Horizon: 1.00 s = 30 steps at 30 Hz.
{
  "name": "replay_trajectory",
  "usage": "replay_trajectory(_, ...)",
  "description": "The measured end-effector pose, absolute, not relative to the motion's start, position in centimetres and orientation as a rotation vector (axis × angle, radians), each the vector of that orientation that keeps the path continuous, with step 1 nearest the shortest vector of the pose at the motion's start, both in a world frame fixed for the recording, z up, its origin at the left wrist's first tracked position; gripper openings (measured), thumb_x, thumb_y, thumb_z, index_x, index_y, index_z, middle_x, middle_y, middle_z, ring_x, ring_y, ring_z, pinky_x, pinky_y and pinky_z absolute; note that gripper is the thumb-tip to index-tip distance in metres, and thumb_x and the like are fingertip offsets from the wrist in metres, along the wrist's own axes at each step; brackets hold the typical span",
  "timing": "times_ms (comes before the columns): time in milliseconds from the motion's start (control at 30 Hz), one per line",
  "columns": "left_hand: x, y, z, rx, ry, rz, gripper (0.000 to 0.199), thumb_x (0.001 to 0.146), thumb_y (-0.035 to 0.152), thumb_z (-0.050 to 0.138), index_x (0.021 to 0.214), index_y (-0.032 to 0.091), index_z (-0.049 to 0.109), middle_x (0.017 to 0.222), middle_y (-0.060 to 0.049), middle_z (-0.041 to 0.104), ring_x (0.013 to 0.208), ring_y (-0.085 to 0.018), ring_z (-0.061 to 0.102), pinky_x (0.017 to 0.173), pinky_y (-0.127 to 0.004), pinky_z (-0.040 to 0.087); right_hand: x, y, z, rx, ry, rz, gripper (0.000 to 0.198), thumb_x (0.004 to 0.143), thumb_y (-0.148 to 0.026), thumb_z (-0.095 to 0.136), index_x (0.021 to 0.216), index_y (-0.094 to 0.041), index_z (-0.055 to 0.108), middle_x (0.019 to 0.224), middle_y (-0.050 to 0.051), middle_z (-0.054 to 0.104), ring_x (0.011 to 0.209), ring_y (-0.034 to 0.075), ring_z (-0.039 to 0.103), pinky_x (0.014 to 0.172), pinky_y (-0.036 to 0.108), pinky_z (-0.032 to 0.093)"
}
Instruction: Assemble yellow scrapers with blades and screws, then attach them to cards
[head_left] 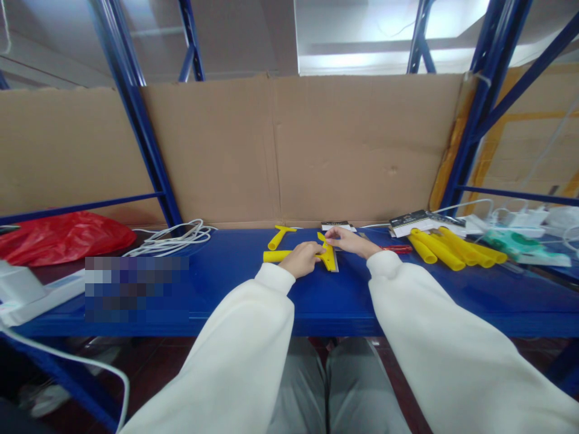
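My left hand (pixel 302 259) is closed around the handle of a yellow scraper (pixel 329 260), which lies sideways just above the blue table. A thin metallic blade edge shows along the right side of its wide head. With fingers pinched together, my right hand (pixel 344 239) grips the far end of that head; the fingertips partly cover it. The yellow handle tube (pixel 274 256) sticks out to the left of my left hand. Behind it lies a smaller yellow T-shaped scraper part (pixel 281 237).
Several yellow handles (pixel 441 250) lie at the right beside black-and-white packaging (pixel 418 223) and a red tool (pixel 398 248). White cable coils (pixel 174 238) and a red plastic bag (pixel 67 236) are at the left. Cardboard (pixel 289 150) walls the back between blue posts.
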<state>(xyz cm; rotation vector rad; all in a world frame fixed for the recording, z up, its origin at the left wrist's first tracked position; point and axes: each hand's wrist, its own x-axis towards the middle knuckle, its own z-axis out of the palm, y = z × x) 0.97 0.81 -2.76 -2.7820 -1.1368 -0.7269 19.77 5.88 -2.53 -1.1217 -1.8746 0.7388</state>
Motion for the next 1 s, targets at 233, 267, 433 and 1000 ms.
replay_trajectory(233, 1.0, 0.8, -2.7, -2.692, -1.227, -0.803, 0.026, 0.081, 0.006, 0.058, 0.103, 0.015, 0.069, 0.107, -0.011, 0.07, 0.106, -0.022, 0.064, 0.095, -0.032, 0.049, 19.8, 4.4, -1.4, -1.251, -1.614, 1.006, 0.007, 0.083, -0.016, 0.06, 0.085, -0.019, 0.055, 0.087, 0.005, 0.067, 0.08, 0.016, 0.064, 0.082, 0.034, 0.054)
replay_trajectory(267, 1.0, 0.9, -2.7, -2.673, -1.235, -0.826, 0.025, 0.081, 0.006, 0.058, 0.103, 0.015, 0.069, 0.106, -0.01, 0.07, 0.105, -0.022, 0.065, 0.094, -0.033, 0.05, 19.9, 4.0, -1.2, -1.249, -1.63, 1.141, 0.005, 0.085, -0.019, 0.06, 0.086, -0.019, 0.056, 0.082, 0.005, 0.068, 0.075, 0.016, 0.065, 0.077, 0.033, 0.055)
replay_trajectory(433, 0.8, 1.3, -3.0, -2.631, -1.234, -0.889, 0.025, 0.081, 0.007, 0.058, 0.102, 0.015, 0.068, 0.105, -0.01, 0.07, 0.104, -0.022, 0.065, 0.094, -0.033, 0.05, 20.1, 2.7, -0.6, -1.137, -1.74, 1.609, 0.009, 0.085, -0.024, 0.064, 0.083, -0.015, 0.064, 0.073, 0.006, 0.071, 0.063, 0.015, 0.067, 0.065, 0.028, 0.058)
replay_trajectory(1000, 0.7, 0.8, -2.7, -2.604, -1.227, -0.779, 0.026, 0.08, 0.003, 0.054, 0.103, 0.013, 0.061, 0.104, -0.012, 0.067, 0.104, -0.023, 0.063, 0.093, -0.037, 0.05, 19.7, 3.2, -1.5, -1.041, -1.782, 1.636, 0.015, 0.083, -0.025, 0.069, 0.087, -0.014, 0.06, 0.068, 0.003, 0.07, 0.054, 0.012, 0.067, 0.052, 0.021, 0.057)
